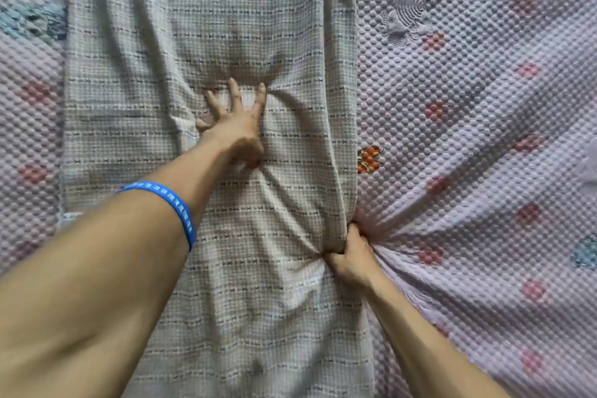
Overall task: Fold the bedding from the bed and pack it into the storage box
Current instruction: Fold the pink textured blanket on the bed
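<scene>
- We see the woven blanket [206, 42] in a long folded strip on the bedspread [484, 107].
- Left hand [237, 121] presses it, fingers spread; right hand [350, 255] pinches its right edge.
- We judge folding partway; no storage box in view, packing remains.

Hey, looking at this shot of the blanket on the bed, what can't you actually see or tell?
Head view only:
- Storage box: outside the frame.
- Blanket: ends cut off by top and bottom edges.
- Right hand: fingertips buried in bunched fabric.
- Left hand covers the cloth it presses.
- Wristband lettering: too small.
</scene>
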